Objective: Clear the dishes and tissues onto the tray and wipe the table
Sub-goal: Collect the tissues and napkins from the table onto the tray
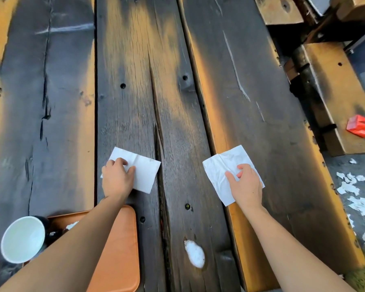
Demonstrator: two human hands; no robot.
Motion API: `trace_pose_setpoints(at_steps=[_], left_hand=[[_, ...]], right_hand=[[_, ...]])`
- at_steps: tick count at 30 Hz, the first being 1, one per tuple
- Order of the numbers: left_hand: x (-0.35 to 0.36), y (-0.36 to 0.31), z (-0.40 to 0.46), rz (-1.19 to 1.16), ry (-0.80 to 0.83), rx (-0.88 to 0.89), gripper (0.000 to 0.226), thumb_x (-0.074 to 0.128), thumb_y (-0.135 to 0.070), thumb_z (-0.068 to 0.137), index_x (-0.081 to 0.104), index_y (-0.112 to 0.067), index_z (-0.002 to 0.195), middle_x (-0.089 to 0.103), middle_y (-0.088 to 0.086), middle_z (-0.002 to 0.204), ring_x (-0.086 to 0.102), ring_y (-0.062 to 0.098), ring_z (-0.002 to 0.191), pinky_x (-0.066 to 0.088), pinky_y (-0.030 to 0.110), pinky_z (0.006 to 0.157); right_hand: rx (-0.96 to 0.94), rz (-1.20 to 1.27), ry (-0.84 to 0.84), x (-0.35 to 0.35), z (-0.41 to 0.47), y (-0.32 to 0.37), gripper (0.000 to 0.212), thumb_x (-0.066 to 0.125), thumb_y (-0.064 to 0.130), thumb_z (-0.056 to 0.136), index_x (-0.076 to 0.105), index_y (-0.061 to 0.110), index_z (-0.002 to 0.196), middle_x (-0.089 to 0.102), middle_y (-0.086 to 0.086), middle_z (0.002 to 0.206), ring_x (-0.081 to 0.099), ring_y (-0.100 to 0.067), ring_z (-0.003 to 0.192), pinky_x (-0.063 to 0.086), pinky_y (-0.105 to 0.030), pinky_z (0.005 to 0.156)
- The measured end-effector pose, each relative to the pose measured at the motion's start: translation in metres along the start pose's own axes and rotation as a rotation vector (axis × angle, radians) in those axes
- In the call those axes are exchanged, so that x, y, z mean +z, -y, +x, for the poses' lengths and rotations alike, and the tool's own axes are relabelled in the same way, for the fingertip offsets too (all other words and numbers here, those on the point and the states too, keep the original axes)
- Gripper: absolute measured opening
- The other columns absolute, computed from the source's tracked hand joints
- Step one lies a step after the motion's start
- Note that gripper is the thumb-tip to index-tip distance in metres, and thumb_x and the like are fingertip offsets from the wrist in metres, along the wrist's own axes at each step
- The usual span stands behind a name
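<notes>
White tissue under each hand: my left hand [117,178] has its grip clamped on the left tissue [140,170], fingers curled over its near corner, and my right hand [245,184] pinches the right tissue [220,171] the same way, both flat on the dark wooden bench [251,91]. The orange tray [118,249] sits at 7 o'clock under my left forearm, with a white cup [22,239] on its side at its left edge. As I see it, thin tissue could snag and tear on the rough planks or the crack [159,144] between them, leaving shreds. A foamy white blob [195,253] at 6 o'clock may smear or soak the tissue through, and my left forearm could knock the cup as I pull back. I can read no writing or brand anywhere; a red carton [361,125] lies at 3 o'clock, its markings too small to tell.
</notes>
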State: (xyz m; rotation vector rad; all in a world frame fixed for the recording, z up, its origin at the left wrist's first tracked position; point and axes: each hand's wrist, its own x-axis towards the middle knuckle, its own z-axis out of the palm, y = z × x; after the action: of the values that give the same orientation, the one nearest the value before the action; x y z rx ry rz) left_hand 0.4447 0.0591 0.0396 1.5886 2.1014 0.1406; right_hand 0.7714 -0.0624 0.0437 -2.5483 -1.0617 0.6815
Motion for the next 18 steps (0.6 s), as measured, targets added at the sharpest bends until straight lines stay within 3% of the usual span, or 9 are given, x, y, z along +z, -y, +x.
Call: trace_pose_setpoints(at_steps=[4,8,13,18], left_hand=[[-0.001,-0.003,0.000,0.016,-0.003,0.000,0.022,0.057,-0.022,0.094,0.066,-0.009,0.109,0.057,0.017,0.117,0.047,0.037,0.117,0.046,0.046,0.087],[-0.001,-0.006,-0.003,0.043,0.000,0.015,0.019,0.053,-0.016,0.094,0.067,-0.006,0.099,0.057,0.018,0.115,0.047,0.038,0.114,0.044,0.044,0.083],[-0.006,-0.012,-0.007,-0.018,-0.034,0.039,0.012,0.052,-0.015,0.090,0.059,-0.006,0.088,0.059,0.015,0.100,0.052,0.038,0.102,0.041,0.040,0.078],[-0.014,-0.016,-0.020,-0.105,-0.042,0.067,0.011,0.053,-0.016,0.090,0.048,-0.008,0.084,0.061,0.012,0.083,0.056,0.036,0.081,0.041,0.040,0.066]], right_hand=[[-0.073,-0.066,-0.016,-0.003,0.000,0.003,0.035,0.059,0.045,0.092,0.059,0.018,0.114,0.063,0.000,0.105,0.061,-0.019,0.099,0.052,-0.040,0.091],[-0.131,-0.130,0.002,-0.006,0.001,0.007,0.016,0.058,0.032,0.095,0.061,0.017,0.096,0.061,0.000,0.095,0.059,-0.018,0.090,0.053,-0.037,0.084],[-0.127,-0.138,0.006,-0.016,-0.002,0.011,0.015,0.055,0.026,0.095,0.053,0.017,0.084,0.058,0.001,0.079,0.057,-0.015,0.073,0.056,-0.038,0.070],[-0.087,-0.070,0.024,-0.026,-0.011,0.012,0.011,0.054,0.021,0.097,0.044,0.018,0.094,0.058,-0.001,0.077,0.057,-0.014,0.060,0.047,-0.028,0.051]])
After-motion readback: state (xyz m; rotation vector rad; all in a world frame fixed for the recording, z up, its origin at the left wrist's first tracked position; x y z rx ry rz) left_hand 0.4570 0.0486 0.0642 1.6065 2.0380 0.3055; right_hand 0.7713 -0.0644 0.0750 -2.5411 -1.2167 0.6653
